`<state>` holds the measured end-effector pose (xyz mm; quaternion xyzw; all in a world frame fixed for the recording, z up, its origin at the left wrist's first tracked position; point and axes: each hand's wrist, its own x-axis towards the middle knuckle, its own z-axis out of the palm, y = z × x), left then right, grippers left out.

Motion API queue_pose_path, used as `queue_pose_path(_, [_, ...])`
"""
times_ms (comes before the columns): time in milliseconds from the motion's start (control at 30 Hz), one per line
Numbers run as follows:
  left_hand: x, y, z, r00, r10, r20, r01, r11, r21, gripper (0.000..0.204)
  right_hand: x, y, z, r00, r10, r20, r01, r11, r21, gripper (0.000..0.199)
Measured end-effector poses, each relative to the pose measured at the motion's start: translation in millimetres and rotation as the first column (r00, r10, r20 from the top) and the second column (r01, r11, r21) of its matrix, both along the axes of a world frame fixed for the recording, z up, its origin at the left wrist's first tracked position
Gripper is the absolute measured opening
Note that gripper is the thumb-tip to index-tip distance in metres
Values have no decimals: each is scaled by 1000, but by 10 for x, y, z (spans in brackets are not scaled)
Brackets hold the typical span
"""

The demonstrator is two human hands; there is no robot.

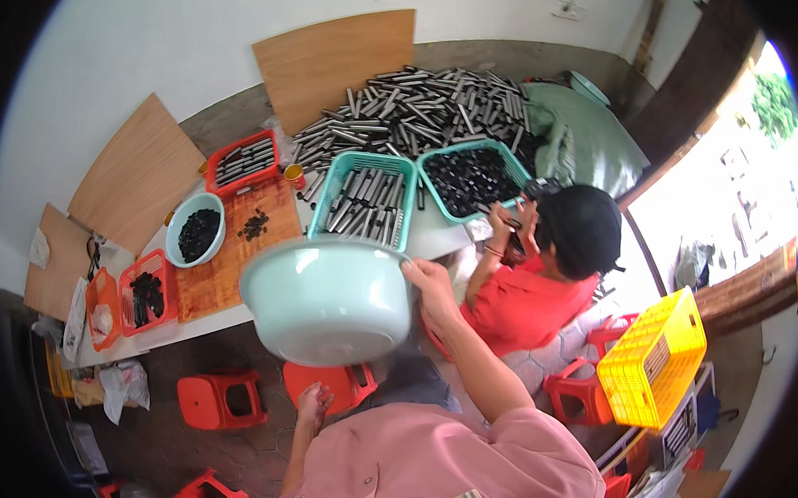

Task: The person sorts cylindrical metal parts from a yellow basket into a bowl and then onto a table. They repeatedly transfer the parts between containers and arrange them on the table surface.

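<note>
My right hand (pixel 431 286) grips the rim of a large pale-green plastic basin (pixel 325 304), holding it up in front of me with its underside partly turned toward me. What is inside the basin is hidden. My left hand (pixel 314 404) hangs low beside a red stool (pixel 331 384), its fingers loosely bent and nothing visible in them. On the table beyond the basin stand a teal basket (pixel 409 223) of grey and black tubes and a light-blue bowl (pixel 173 237) of small black parts. Small dark pieces (pixel 255 225) lie on a wooden board (pixel 272 203).
A seated person in red (pixel 539 308) handles pieces at another teal basket (pixel 449 217) of black parts. A big pile of tubes (pixel 423 108) lies behind. Red baskets (pixel 173 275) sit at the left. A yellow crate (pixel 629 384) and red stools (pixel 205 403) stand around me.
</note>
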<state>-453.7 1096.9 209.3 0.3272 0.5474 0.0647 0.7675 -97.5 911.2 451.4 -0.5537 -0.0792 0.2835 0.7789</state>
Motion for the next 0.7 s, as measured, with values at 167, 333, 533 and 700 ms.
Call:
queue_pose_path(167, [110, -245, -279, 949, -315, -10, 314, 948, -53, 21, -520, -1583, 290, 990, -119, 70, 125, 988, -88, 23])
queue_pose_path(333, [704, -825, -159, 730, -681, 51, 683, 730, -18, 31, -803, -3173, 562, 949, -292, 116, 314, 900, -302, 23])
queue_pose_path(533, [1532, -2186, 398, 172, -985, 2, 984, 172, 38, 37, -1796, -4833, 815, 786, -575, 226, 599, 619, -508, 15])
queue_pose_path(700, [2041, -3381, 510, -48, -999, 0, 995, -48, 85, 36, -2340, -5865, 494, 788, -442, 429, 612, 484, -626, 27])
